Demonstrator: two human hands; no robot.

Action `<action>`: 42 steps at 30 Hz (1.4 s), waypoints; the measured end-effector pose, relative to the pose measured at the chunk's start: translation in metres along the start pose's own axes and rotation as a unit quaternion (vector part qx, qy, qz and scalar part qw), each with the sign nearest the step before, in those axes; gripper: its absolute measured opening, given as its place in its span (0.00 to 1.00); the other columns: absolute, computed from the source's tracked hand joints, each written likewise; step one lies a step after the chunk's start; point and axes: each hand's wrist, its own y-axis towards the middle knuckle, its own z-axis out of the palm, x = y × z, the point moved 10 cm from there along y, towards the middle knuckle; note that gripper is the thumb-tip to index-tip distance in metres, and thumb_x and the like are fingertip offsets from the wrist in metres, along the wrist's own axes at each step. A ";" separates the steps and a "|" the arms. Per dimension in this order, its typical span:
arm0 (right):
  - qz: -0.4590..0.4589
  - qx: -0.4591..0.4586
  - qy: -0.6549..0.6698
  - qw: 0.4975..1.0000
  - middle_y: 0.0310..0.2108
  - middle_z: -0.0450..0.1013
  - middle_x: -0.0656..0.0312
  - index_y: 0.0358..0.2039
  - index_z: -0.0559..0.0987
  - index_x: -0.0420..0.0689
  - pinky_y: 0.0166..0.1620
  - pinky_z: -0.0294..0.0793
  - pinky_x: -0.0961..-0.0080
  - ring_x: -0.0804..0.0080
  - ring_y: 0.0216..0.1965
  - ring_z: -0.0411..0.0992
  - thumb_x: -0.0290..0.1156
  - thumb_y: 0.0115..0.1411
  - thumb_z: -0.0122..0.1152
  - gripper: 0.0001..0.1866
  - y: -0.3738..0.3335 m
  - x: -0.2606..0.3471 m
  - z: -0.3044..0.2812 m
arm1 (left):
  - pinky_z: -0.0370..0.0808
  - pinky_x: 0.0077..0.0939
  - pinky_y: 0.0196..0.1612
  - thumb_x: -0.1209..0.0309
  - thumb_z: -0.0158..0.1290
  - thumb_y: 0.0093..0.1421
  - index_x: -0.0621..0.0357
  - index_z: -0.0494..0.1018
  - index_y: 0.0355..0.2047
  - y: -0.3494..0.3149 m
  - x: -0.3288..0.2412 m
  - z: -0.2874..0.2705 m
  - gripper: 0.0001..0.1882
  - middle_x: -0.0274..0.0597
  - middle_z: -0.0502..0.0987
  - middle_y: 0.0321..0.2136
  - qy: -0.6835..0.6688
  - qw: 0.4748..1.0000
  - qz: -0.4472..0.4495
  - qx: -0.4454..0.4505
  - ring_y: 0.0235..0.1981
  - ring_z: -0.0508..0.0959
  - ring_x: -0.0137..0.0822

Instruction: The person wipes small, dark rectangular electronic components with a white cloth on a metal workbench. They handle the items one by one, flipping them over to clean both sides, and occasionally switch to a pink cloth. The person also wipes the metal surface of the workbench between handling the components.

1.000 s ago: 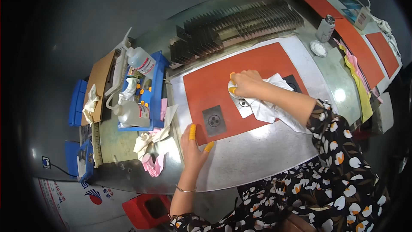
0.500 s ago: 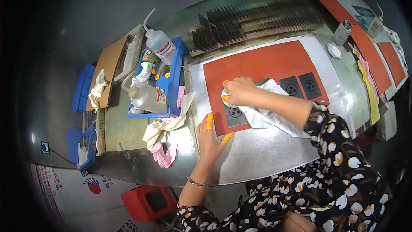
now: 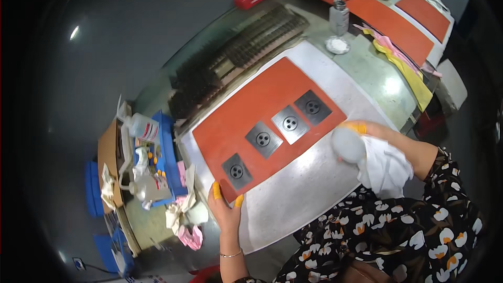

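On an orange mat (image 3: 236, 120) lie several square metal plates in a slanted row, each with a round mark holding three dots; the leftmost plate (image 3: 237, 171) is darker than the silvery one (image 3: 290, 124). My left hand (image 3: 225, 212) is at the mat's near left corner, thumb and forefinger apart in yellow finger cots, holding nothing. Beyond the mat's right end, my right hand (image 3: 369, 130) grips a white cloth (image 3: 385, 165). A rounded, pale grey-white pad-like end, blurred, sticks out of that grip; the fingers under it are mostly hidden.
Left of the mat, a blue tray (image 3: 168, 152) holds squeeze bottles and yellow finger cots, with crumpled cloths (image 3: 183, 220) beside it. Dark thin plates stand in a rack (image 3: 241, 55) behind. A grey bottle (image 3: 339, 18) and a small white dish (image 3: 337, 45) are at the far right.
My right hand has lifted the cloth off the plates and moved right, past the mat, uncovering the row. The left hand has come to the mat's corner. The whole view has tilted.
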 end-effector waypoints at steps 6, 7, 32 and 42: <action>-0.134 -0.009 0.165 0.977 0.31 0.73 0.58 0.42 0.70 0.46 0.44 0.69 0.40 0.62 0.32 0.74 0.47 0.62 0.42 0.19 0.031 0.056 -0.085 | 0.59 0.41 0.52 0.70 0.65 0.38 0.68 0.60 0.51 0.033 -0.006 0.000 0.40 0.55 0.65 0.47 0.135 0.990 -0.039 0.009 0.49 0.64 0.54; -0.144 -0.007 0.153 0.978 0.31 0.74 0.59 0.42 0.70 0.45 0.44 0.70 0.42 0.64 0.31 0.75 0.46 0.62 0.42 0.19 0.040 0.061 -0.089 | 0.59 0.41 0.52 0.70 0.64 0.39 0.68 0.60 0.51 0.039 -0.007 0.000 0.39 0.56 0.65 0.47 0.170 0.984 -0.043 -0.005 0.49 0.64 0.54; -0.338 -0.166 0.054 0.925 0.32 0.71 0.58 0.38 0.69 0.40 0.40 0.75 0.65 0.63 0.33 0.74 0.37 0.63 0.44 0.13 -0.099 0.069 -0.150 | 0.70 0.34 0.44 0.59 0.66 0.35 0.59 0.58 0.55 0.118 -0.289 0.149 0.47 0.47 0.66 0.45 -0.101 0.963 0.170 0.181 0.46 0.68 0.44; -0.343 -0.262 -0.033 0.902 0.30 0.74 0.55 0.37 0.70 0.41 0.31 0.75 0.74 0.66 0.30 0.74 0.32 0.62 0.43 0.10 -0.111 0.068 -0.146 | 0.39 0.52 0.61 0.54 0.68 0.31 0.64 0.48 0.58 0.077 -0.261 0.149 0.58 0.59 0.42 0.61 -0.018 0.957 0.176 0.229 0.63 0.43 0.52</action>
